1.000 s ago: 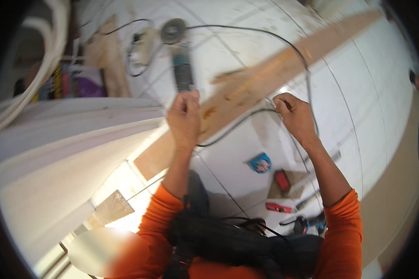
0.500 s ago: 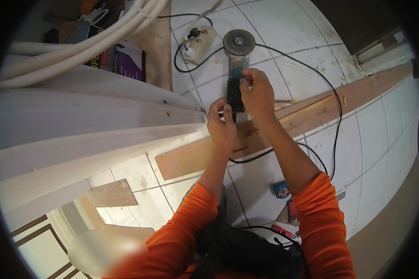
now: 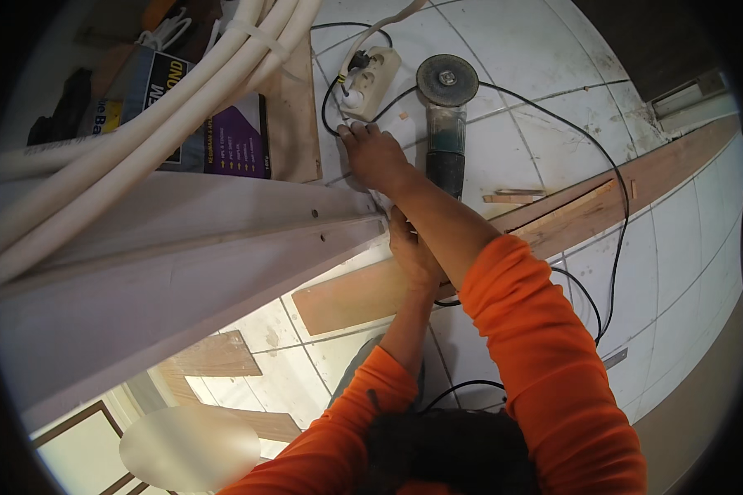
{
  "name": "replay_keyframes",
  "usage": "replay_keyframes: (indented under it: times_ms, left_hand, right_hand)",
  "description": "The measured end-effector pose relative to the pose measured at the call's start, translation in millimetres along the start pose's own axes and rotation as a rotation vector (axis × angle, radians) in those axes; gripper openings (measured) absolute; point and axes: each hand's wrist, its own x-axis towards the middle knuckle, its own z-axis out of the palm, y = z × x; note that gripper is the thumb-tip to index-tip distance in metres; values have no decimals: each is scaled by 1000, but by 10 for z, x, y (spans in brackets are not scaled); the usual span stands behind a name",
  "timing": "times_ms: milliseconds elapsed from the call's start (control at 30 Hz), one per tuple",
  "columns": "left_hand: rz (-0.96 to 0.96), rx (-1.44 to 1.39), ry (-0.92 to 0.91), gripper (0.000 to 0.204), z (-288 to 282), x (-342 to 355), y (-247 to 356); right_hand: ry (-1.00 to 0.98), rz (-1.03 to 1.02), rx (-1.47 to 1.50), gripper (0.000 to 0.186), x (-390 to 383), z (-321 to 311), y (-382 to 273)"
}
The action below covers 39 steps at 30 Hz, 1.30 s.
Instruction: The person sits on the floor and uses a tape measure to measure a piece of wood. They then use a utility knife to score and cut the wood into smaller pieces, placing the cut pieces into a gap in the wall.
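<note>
An angle grinder (image 3: 447, 136) with a round disc lies on the white tiles, its dark rear end partly behind my right forearm. My right hand (image 3: 376, 157) reaches left across my left arm, beside the far end of the long white board (image 3: 223, 239). Its fingers point away from me, slightly bent and apart, with the tips near a black cord (image 3: 326, 115). Below it, my left hand (image 3: 410, 247) is by the same board end, close to the grinder's rear. Most of its fingers are hidden by the board and my right forearm.
A cream power strip (image 3: 376, 78) with plugs lies beyond my right hand. Thick white pipes (image 3: 173, 124) loop at upper left over a purple box (image 3: 241, 136). A long wooden plank (image 3: 347, 295) crosses the floor beneath my arms. Wood offcuts (image 3: 512, 196) lie right of the grinder.
My right hand has left the grinder and crossed left toward the power strip. My left hand has shifted slightly down and right, off the grinder's side. The view has moved a little.
</note>
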Motion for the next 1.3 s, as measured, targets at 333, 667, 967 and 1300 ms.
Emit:
replay_keyframes:
  times_ms: [333,667,967,1300]
  left_hand:
    - [-424,-868,7,46,-108,299,-459]
    - [-499,-177,13,58,-65,284,63]
    - [-54,-207,-84,20,-142,-126,153]
    - [232,-124,-683,24,89,-980,477]
  right_hand:
    - [-61,-191,-20,18,-775,-726,28]
    - [66,-191,207,35,-2643,-1631,131]
    - [903,1133,423,22,-4840,-3079,455]
    - [190,1259,220,20,-6224,-1786,-839]
